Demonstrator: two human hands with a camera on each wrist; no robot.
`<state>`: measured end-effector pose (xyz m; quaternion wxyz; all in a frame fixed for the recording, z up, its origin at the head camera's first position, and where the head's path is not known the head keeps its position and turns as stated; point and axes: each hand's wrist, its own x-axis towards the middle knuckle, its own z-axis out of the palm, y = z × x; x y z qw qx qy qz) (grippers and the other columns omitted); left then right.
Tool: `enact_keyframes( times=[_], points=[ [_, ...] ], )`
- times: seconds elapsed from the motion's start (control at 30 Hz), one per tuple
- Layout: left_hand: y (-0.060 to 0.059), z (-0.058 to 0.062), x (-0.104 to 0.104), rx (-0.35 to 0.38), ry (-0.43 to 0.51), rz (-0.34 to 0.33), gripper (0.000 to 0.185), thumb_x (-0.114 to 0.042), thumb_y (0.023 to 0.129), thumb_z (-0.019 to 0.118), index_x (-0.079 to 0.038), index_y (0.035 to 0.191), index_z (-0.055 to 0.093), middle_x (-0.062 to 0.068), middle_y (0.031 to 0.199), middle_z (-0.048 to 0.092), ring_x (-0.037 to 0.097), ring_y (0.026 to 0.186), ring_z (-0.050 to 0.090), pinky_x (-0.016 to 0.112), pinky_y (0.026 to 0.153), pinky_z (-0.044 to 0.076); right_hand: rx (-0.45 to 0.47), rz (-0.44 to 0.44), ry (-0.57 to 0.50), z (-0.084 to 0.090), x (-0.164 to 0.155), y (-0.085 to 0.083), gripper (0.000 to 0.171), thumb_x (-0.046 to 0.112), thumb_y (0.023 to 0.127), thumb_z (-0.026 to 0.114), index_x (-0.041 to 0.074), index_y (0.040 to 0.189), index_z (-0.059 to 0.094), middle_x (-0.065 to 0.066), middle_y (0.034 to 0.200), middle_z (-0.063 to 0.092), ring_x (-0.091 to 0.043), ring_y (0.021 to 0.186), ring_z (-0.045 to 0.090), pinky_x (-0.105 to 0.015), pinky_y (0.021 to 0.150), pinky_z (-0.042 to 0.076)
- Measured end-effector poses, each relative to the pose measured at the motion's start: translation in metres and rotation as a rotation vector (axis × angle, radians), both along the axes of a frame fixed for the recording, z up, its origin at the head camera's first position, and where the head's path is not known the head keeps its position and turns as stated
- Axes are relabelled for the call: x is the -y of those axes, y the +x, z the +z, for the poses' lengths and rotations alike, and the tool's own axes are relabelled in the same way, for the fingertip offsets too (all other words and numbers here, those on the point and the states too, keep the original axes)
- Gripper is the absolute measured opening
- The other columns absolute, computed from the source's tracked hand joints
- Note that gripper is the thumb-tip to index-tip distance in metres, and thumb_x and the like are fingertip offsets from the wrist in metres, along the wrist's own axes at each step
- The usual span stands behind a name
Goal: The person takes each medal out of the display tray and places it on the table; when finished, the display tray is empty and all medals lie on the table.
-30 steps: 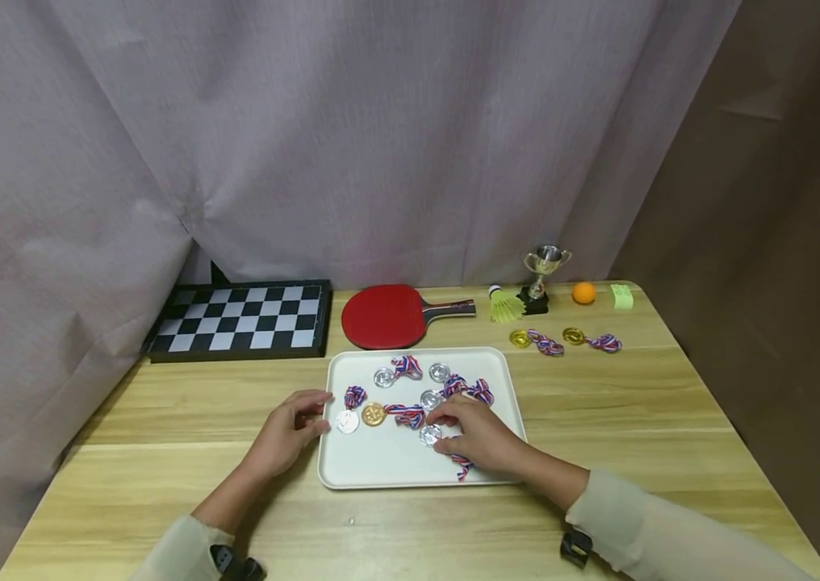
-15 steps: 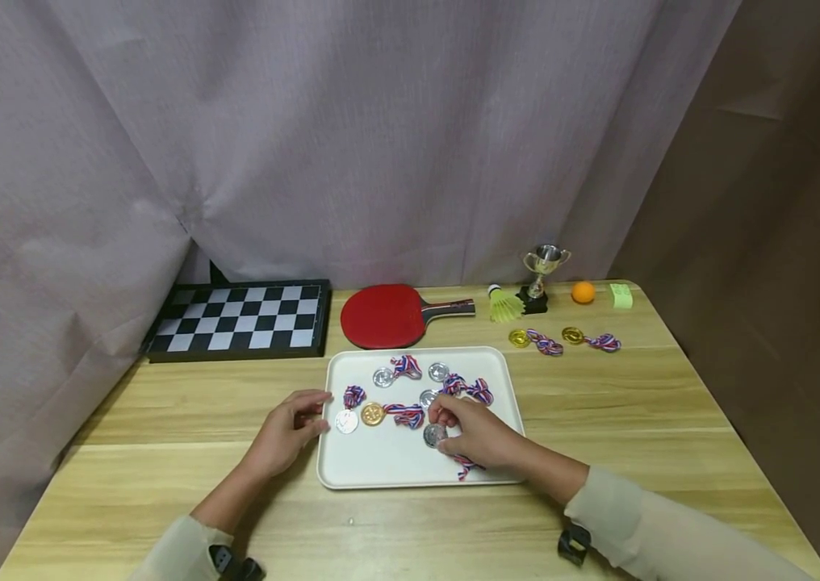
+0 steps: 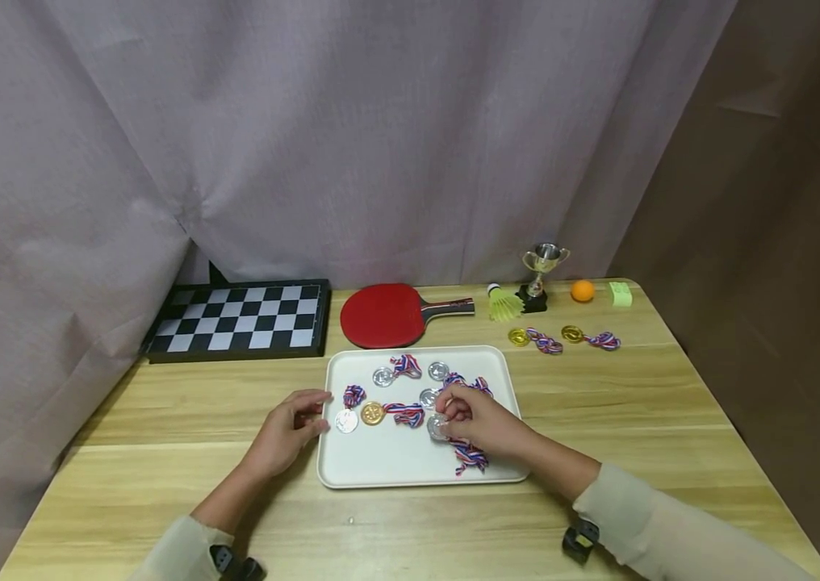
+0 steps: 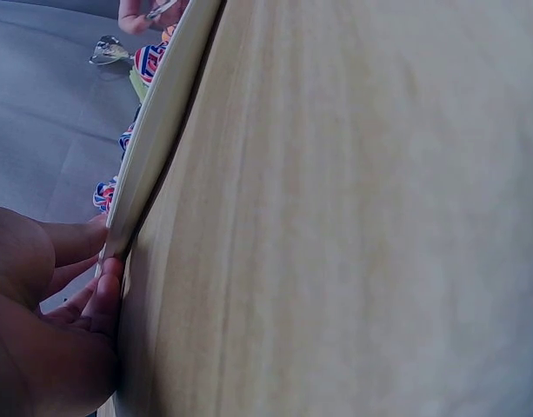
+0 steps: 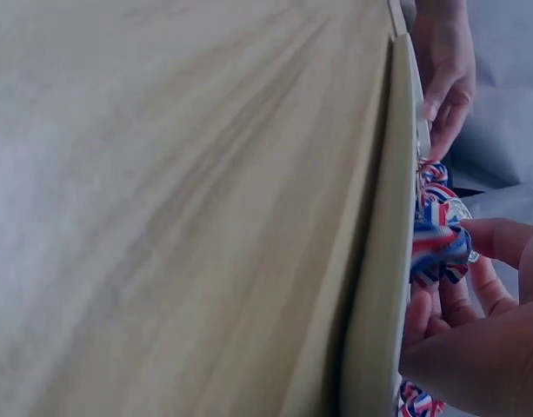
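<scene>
My right hand (image 3: 486, 424) pinches a silver medal (image 3: 437, 428) between thumb and fingertips, its disc tilted, over the right part of a white tray (image 3: 381, 468). The medal's striped red, white and blue ribbon (image 3: 470, 456) trails below the hand; the ribbon (image 5: 440, 248) also shows in the right wrist view. My left hand (image 3: 288, 432) holds the tray's left rim with thumb and fingertips. On the tray lie a gold medal (image 3: 372, 414) and several other silver medals, one (image 3: 346, 420) near the left hand, one (image 3: 383, 377) farther back. Ribbons behind the right hand are partly hidden.
Behind the tray are a black-and-white chessboard (image 3: 243, 319) and a red table tennis paddle (image 3: 383, 316). Toward the right stand a shuttlecock (image 3: 504, 303), a trophy cup (image 3: 545, 260), an orange ball (image 3: 583, 291), a green block (image 3: 621, 294) and two gold medals (image 3: 518, 336).
The right hand has taken up the silver medal from the tray's right part and moved it slightly right and back, tilting it; its ribbon shows more. The left hand stays at the rim.
</scene>
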<state>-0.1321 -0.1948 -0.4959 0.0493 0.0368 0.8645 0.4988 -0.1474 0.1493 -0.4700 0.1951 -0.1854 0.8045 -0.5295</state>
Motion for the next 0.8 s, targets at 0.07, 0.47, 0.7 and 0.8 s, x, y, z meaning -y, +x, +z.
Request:
enact_keyframes(
  times=[0.07, 0.47, 0.7, 0.8],
  points=[
    [0.000, 0.000, 0.000, 0.005, 0.003, 0.001, 0.042, 0.004, 0.091, 0.074, -0.004, 0.132, 0.068, 0.013, 0.136, 0.061, 0.025, 0.111, 0.060, 0.022, 0.087, 0.054, 0.005, -0.003, -0.007, 0.002, -0.003, -0.001, 0.021, 0.003, 0.093, 0.072, 0.001, 0.111, 0.061, -0.010, 0.095, 0.064, -0.019, 0.086, 0.059, -0.022, 0.075, 0.052],
    [0.001, 0.001, 0.000, -0.008, 0.000, -0.002, 0.041, 0.005, 0.090, 0.074, -0.003, 0.131, 0.069, 0.014, 0.135, 0.062, 0.026, 0.109, 0.061, 0.022, 0.085, 0.053, 0.127, -0.055, -0.190, 0.032, -0.042, -0.009, 0.030, 0.001, 0.101, 0.058, -0.009, 0.127, 0.047, -0.017, 0.100, 0.064, -0.023, 0.087, 0.074, -0.033, 0.078, 0.061],
    [0.000, 0.000, 0.000, 0.007, 0.002, 0.000, 0.042, 0.004, 0.091, 0.074, -0.004, 0.131, 0.069, 0.013, 0.136, 0.061, 0.025, 0.110, 0.061, 0.022, 0.085, 0.054, 0.034, -0.179, -0.159, 0.048, -0.093, -0.018, 0.034, 0.003, 0.104, 0.055, -0.011, 0.134, 0.046, -0.020, 0.091, 0.062, -0.014, 0.073, 0.063, -0.028, 0.062, 0.057],
    [0.000, 0.000, 0.000, 0.004, -0.001, -0.001, 0.042, 0.004, 0.091, 0.074, -0.004, 0.132, 0.069, 0.013, 0.137, 0.061, 0.025, 0.110, 0.061, 0.022, 0.086, 0.054, -0.004, -0.240, -0.135, 0.053, -0.118, -0.023, 0.034, 0.007, 0.106, 0.054, -0.010, 0.134, 0.046, -0.011, 0.086, 0.062, -0.013, 0.071, 0.060, -0.026, 0.059, 0.053]
  ],
)
